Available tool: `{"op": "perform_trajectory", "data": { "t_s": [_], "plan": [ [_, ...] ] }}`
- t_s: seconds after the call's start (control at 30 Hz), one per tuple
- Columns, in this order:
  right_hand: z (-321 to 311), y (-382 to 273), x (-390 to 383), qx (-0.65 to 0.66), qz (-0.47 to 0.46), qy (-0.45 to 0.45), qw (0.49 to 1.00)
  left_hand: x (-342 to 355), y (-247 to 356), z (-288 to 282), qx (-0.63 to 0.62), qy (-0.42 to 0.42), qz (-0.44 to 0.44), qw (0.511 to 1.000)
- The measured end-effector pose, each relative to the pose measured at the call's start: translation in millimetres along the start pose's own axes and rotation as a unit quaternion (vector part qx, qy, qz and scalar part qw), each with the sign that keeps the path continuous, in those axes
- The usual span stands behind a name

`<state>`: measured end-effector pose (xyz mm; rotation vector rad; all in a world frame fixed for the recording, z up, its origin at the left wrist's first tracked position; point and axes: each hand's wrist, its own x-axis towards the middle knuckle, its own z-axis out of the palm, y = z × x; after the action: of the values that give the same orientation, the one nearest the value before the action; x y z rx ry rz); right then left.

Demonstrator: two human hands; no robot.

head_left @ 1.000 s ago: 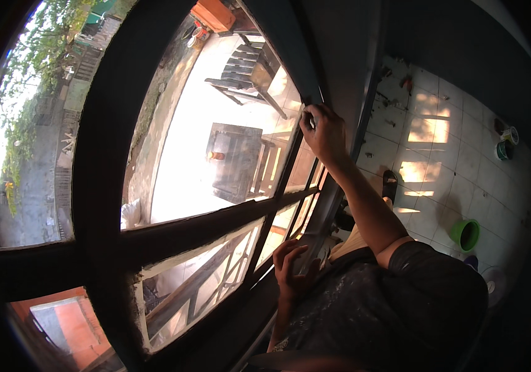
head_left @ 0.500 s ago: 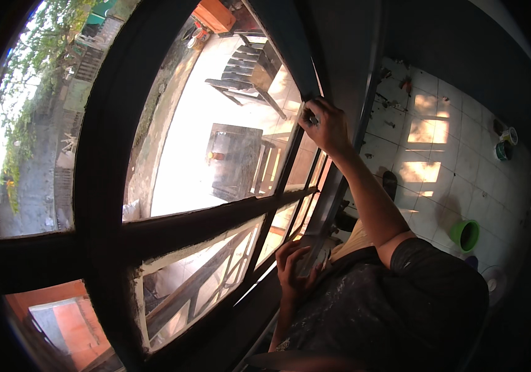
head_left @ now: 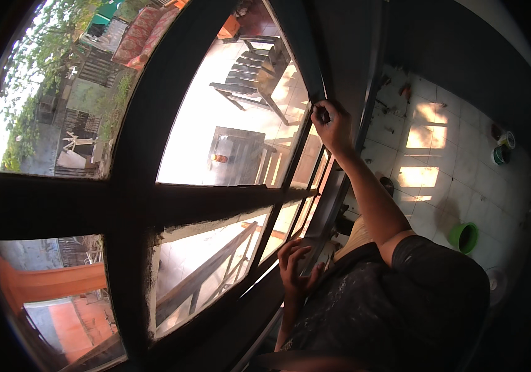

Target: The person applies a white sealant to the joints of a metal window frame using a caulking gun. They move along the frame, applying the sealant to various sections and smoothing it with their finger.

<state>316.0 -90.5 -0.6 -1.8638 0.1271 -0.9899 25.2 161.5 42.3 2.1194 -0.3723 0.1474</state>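
Observation:
My right hand [head_left: 334,126] is raised to a dark window frame [head_left: 135,204], its fingers curled shut at the upper edge of a glazed opening. Something small and dark seems to sit inside the curl, but I cannot make out what it is. Lower down, close to my body, my left hand [head_left: 296,266] hovers beside the frame. Its fingers are bent and spread, with nothing visible in them. Rough, pale edges line the lower pane opening [head_left: 153,291] in the frame.
Behind me on the white tiled floor [head_left: 423,204] stand a green bucket [head_left: 464,237] and a small green tub [head_left: 500,155]. Dark debris [head_left: 396,84] lies along the wall side. Through the panes I see a wooden chair [head_left: 253,71] and a low table [head_left: 237,152] outside.
The view has shifted, so the window frame and the outdoor things appear moved. My right hand sits slightly further right in view, still curled at the frame; my left hand stays much the same.

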Motion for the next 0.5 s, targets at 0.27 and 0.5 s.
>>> {"op": "perform_trajectory", "data": {
  "t_s": [0.27, 0.5],
  "plan": [
    [-4.3, 6.9, 1.0, 0.016, 0.042, -0.057, 0.997, -5.3, -7.5, 6.4, 0.001, 0.019, 0.000, 1.000],
    [3.6, 3.2, 6.2, -0.035, 0.011, -0.078, 0.996, -10.5, -1.6, 10.7, 0.006, 0.018, -0.025, 1.000]
  ]
}}
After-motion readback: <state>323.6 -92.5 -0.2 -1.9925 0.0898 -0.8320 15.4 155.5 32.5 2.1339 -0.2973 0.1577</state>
